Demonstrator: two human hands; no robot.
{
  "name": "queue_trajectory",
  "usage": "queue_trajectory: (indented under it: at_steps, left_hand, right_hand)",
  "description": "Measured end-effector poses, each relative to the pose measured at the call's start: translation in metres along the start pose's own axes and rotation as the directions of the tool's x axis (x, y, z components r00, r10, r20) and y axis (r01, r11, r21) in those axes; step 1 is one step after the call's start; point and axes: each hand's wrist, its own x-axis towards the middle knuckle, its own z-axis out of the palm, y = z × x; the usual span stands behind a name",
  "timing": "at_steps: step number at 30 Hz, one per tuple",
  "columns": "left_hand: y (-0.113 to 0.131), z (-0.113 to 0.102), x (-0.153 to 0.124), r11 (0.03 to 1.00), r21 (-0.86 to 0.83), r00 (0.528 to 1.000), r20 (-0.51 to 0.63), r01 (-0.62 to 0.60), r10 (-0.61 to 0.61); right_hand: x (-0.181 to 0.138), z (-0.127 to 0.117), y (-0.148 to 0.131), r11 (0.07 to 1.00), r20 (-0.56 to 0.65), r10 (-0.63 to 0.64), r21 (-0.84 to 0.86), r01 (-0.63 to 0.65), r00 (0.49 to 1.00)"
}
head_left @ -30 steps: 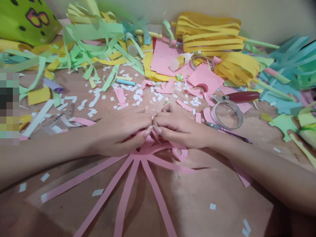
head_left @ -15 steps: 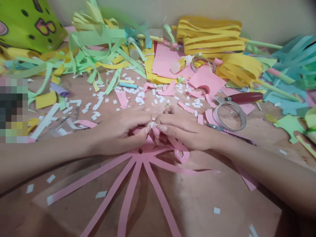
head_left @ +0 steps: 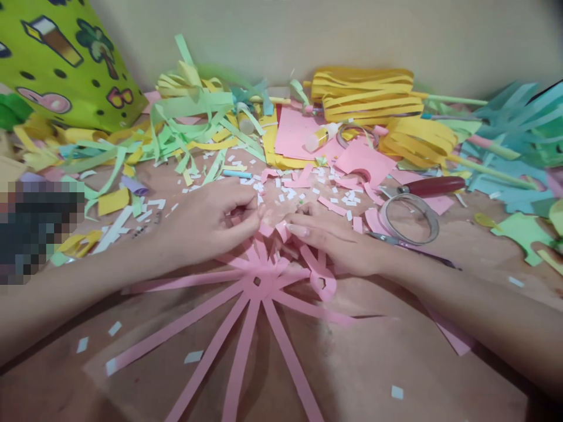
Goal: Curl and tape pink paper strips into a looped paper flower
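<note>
A pink paper piece with many long strips fanning out from a small centre hole lies below my hands. My right hand pinches the curled-up end of one pink paper strip between thumb and fingers. Just to its left, my left hand has its thumb and fingertips drawn together; what they hold, if anything, is too small to make out. Near my right wrist a pink loop is formed from strips. One strip at the lower left ends in a white patch.
Beyond my hands lie many white paper bits, a glue bottle, a roll of tape, scissors and a red-handled cutter. Yellow fringed paper and green strips line the wall beside a green bag.
My left hand has drawn away to the left, opening a gap between the hands. The pink strip end stays in my right hand. The camera view has tilted up a little.
</note>
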Motion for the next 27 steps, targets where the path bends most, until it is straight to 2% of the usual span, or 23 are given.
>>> queue_trajectory:
  at_steps: [6,12,16,19,23,27]
  left_hand:
    - [0.012,0.006,-0.009,0.986,-0.153,0.997,0.027,-0.062,0.067]
    - [0.013,0.008,-0.008,0.954,-0.29,0.996,0.04,-0.069,0.084]
    - [0.013,0.007,-0.009,0.953,-0.303,0.997,0.062,-0.028,0.049]
    - [0.012,0.006,-0.009,0.95,-0.313,0.996,0.08,-0.007,0.033]
    - [0.009,0.003,-0.007,0.958,-0.283,0.996,0.055,-0.055,0.073]
    - [0.006,0.0,-0.005,0.949,-0.306,0.996,0.032,-0.071,0.085]
  right_hand:
    - [-0.002,0.001,-0.002,0.991,0.002,0.088,-0.101,-0.088,0.996]
    - [0.0,0.001,-0.003,0.986,-0.001,0.046,-0.159,-0.046,0.999]
    - [0.001,0.001,-0.004,0.983,0.004,0.065,-0.174,-0.063,0.998]
    - [0.001,0.001,-0.005,0.983,0.011,0.071,-0.17,-0.068,0.997]
    - [0.001,0.0,-0.004,0.987,0.016,0.08,-0.139,-0.077,0.997]
    - [0.001,-0.001,0.0,1.0,0.02,0.018,-0.009,-0.018,1.0]
